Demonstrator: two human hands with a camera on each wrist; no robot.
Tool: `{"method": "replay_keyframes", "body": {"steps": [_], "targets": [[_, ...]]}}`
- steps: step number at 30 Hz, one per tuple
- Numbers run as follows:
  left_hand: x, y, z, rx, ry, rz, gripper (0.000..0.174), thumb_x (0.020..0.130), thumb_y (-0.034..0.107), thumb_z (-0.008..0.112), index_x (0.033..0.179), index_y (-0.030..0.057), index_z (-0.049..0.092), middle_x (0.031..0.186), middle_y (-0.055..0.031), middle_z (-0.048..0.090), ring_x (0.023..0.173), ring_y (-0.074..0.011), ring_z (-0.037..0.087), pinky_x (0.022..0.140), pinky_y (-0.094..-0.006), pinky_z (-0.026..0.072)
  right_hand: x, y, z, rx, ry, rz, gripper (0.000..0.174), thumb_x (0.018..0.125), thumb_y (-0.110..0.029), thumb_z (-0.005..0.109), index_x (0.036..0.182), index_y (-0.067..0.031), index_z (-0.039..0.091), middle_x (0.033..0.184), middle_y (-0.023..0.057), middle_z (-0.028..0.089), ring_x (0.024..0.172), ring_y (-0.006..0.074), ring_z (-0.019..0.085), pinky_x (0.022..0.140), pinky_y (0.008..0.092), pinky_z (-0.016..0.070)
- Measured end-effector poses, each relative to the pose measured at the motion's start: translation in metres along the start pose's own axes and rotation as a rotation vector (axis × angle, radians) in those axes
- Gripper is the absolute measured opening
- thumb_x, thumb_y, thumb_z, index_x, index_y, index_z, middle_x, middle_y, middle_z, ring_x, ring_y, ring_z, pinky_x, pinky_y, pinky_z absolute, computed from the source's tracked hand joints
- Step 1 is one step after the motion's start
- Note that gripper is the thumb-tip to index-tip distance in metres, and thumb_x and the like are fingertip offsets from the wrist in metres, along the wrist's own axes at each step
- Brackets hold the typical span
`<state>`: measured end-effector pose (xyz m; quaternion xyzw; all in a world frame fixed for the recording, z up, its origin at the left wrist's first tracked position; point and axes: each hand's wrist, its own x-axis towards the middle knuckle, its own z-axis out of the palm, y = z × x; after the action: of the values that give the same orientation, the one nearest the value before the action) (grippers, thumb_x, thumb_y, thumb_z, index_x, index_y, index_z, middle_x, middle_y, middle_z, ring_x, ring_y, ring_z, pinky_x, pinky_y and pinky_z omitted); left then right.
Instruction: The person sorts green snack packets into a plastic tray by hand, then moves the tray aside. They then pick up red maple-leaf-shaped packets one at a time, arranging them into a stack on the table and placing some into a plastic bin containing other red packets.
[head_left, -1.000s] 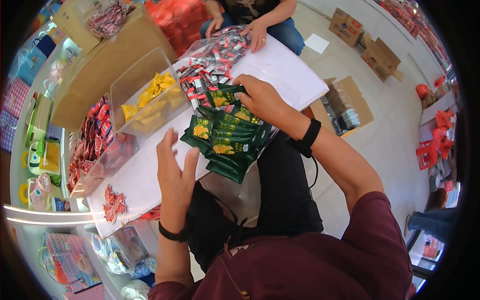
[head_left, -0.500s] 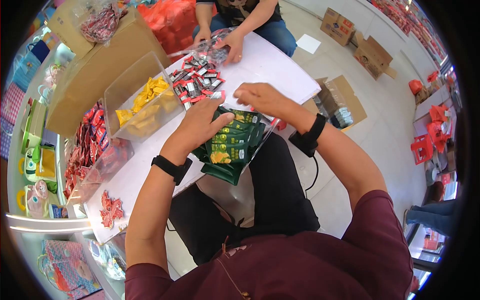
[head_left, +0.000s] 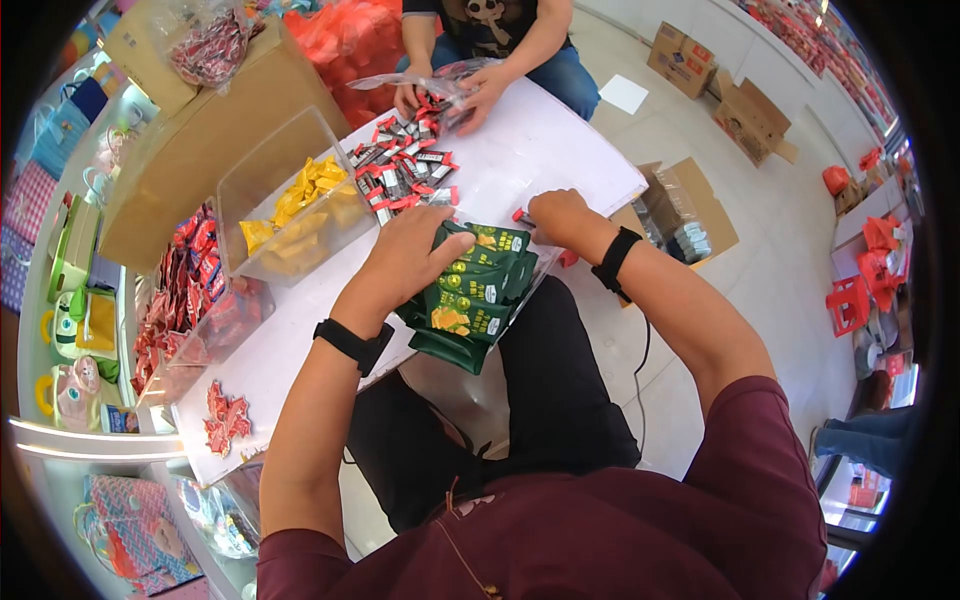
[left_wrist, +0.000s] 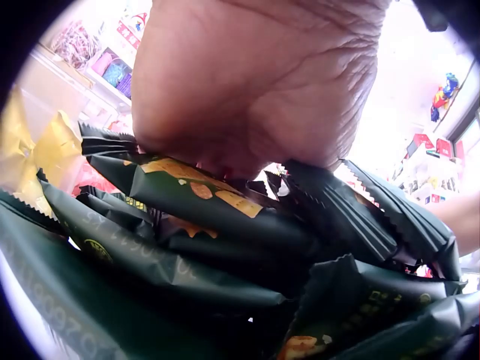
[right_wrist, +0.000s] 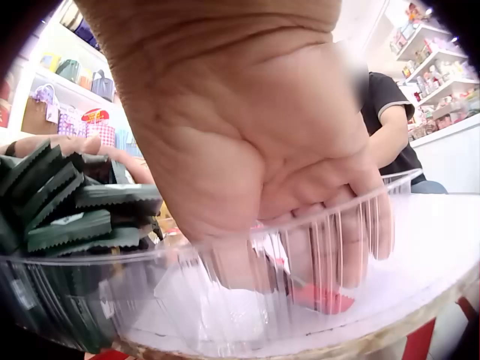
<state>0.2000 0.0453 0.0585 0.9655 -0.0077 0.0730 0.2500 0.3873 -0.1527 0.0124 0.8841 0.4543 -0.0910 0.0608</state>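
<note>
My left hand (head_left: pixel 405 252) rests on the far left side of a stack of green snack packets (head_left: pixel 468 290), its fingers extended and thumb lying over them. In the left wrist view the palm (left_wrist: pixel 255 82) presses close against the green packets (left_wrist: pixel 210 247). My right hand (head_left: pixel 562 218) pinches a small black packet with red ends (head_left: pixel 522 217) at its fingertips. The right wrist view shows that hand (right_wrist: pixel 255 150) reaching inside a clear plastic box (right_wrist: pixel 187 300), the red end (right_wrist: pixel 322 298) by its fingers. Green packets (right_wrist: pixel 71 202) fill the box's other side.
Small black-and-red packets (head_left: pixel 405 170) lie beyond my left hand. Another person's hands (head_left: pixel 483 95) hold a clear bag at the table's (head_left: pixel 560 150) far end. A clear bin holds yellow packets (head_left: pixel 305 190); red packets (head_left: pixel 190 290) sit left. An open carton (head_left: pixel 690 215) stands right.
My left hand has moved from the near left onto the green packets. My right hand has left a green packet, shifted right and now pinches a small packet. The other person's bag has drawn back.
</note>
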Motion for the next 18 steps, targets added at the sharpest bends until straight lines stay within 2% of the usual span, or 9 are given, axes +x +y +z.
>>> {"method": "replay_keyframes", "body": {"steps": [1, 4, 7, 8, 9, 11, 14, 17, 18], "targets": [[0.000, 0.000, 0.000, 0.001, 0.005, 0.004, 0.061, 0.100, 0.049, 0.057, 0.131, -0.0036, 0.060, 0.128, -0.0236, 0.062, 0.123, -0.0381, 0.057, 0.106, -0.0439, 0.0436, 0.000, 0.002, 0.001, 0.008, 0.006, -0.003, 0.026, 0.081, -0.028, 0.073, 0.092, -0.0042, 0.076, 0.092, 0.0191, 0.075, 0.091, 0.0351, 0.073, 0.080, 0.0441, 0.0576], [-0.001, 0.000, 0.000, 0.005, 0.007, 0.004, 0.061, 0.100, 0.049, 0.056, 0.129, -0.0042, 0.060, 0.128, -0.0239, 0.063, 0.122, -0.0384, 0.058, 0.105, -0.0444, 0.0439, -0.002, 0.008, -0.009, 0.046, 0.038, 0.017, 0.022, 0.083, -0.021, 0.068, 0.093, -0.0039, 0.076, 0.095, 0.0174, 0.076, 0.085, 0.0297, 0.075, 0.074, 0.0418, 0.0587], [-0.002, 0.002, 0.000, 0.008, 0.032, 0.009, 0.061, 0.100, 0.049, 0.057, 0.129, -0.0044, 0.060, 0.126, -0.0242, 0.063, 0.121, -0.0384, 0.058, 0.105, -0.0448, 0.0440, 0.003, 0.014, -0.050, 0.521, -0.145, 0.103, 0.022, 0.087, -0.019, 0.062, 0.090, 0.0008, 0.071, 0.088, 0.0174, 0.075, 0.068, 0.0267, 0.074, 0.062, 0.0392, 0.0601], [-0.002, 0.000, 0.004, -0.049, 0.061, 0.012, 0.060, 0.098, 0.049, 0.059, 0.126, -0.0046, 0.063, 0.126, -0.0238, 0.063, 0.122, -0.0383, 0.056, 0.106, -0.0473, 0.0410, 0.007, 0.013, -0.056, 0.799, -0.092, 0.049, 0.021, 0.089, -0.016, 0.059, 0.089, 0.0037, 0.065, 0.079, 0.0163, 0.072, 0.057, 0.0235, 0.071, 0.051, 0.0354, 0.0591], [-0.002, 0.000, 0.004, -0.031, 0.063, 0.018, 0.060, 0.098, 0.049, 0.059, 0.126, -0.0045, 0.062, 0.126, -0.0238, 0.063, 0.122, -0.0385, 0.057, 0.105, -0.0468, 0.0420, 0.015, 0.009, -0.067, 0.880, -0.101, 0.005, 0.021, 0.091, -0.016, 0.058, 0.092, 0.0046, 0.063, 0.076, 0.0159, 0.071, 0.062, 0.0238, 0.073, 0.050, 0.0358, 0.0602], [-0.003, -0.001, 0.004, 0.009, 0.068, 0.032, 0.060, 0.100, 0.048, 0.058, 0.128, -0.0044, 0.060, 0.124, -0.0240, 0.063, 0.120, -0.0389, 0.058, 0.104, -0.0456, 0.0440, 0.039, -0.006, -0.081, 0.976, -0.124, -0.053, 0.025, 0.095, -0.022, 0.060, 0.097, 0.0021, 0.063, 0.083, 0.0113, 0.069, 0.065, 0.0201, 0.072, 0.054, 0.0321, 0.0597], [-0.003, 0.000, 0.002, -0.007, 0.055, 0.029, 0.059, 0.100, 0.048, 0.058, 0.127, -0.0043, 0.061, 0.123, -0.0239, 0.064, 0.119, -0.0390, 0.058, 0.103, -0.0459, 0.0441, 0.078, -0.030, -0.090, 1.114, -0.061, -0.223, 0.031, 0.098, -0.028, 0.060, 0.104, 0.0025, 0.062, 0.089, 0.0108, 0.070, 0.070, 0.0192, 0.072, 0.057, 0.0319, 0.0598], [-0.004, 0.000, 0.004, 0.022, 0.085, 0.042, 0.059, 0.100, 0.048, 0.057, 0.127, -0.0042, 0.061, 0.122, -0.0240, 0.063, 0.117, -0.0386, 0.058, 0.102, -0.0461, 0.0444, 0.084, -0.032, -0.095, 1.001, 0.093, -0.229, 0.036, 0.099, -0.033, 0.060, 0.112, 0.0006, 0.061, 0.094, 0.0107, 0.069, 0.073, 0.0184, 0.072, 0.058, 0.0308, 0.0583], [-0.005, 0.000, 0.004, 0.022, 0.082, 0.031, 0.059, 0.100, 0.049, 0.057, 0.126, -0.0041, 0.061, 0.122, -0.0240, 0.063, 0.118, -0.0387, 0.058, 0.102, -0.0459, 0.0441, 0.074, -0.029, -0.094, 0.959, 0.090, -0.223, 0.036, 0.099, -0.032, 0.057, 0.117, -0.0013, 0.060, 0.096, 0.0101, 0.069, 0.072, 0.0181, 0.072, 0.056, 0.0293, 0.0561]]}}
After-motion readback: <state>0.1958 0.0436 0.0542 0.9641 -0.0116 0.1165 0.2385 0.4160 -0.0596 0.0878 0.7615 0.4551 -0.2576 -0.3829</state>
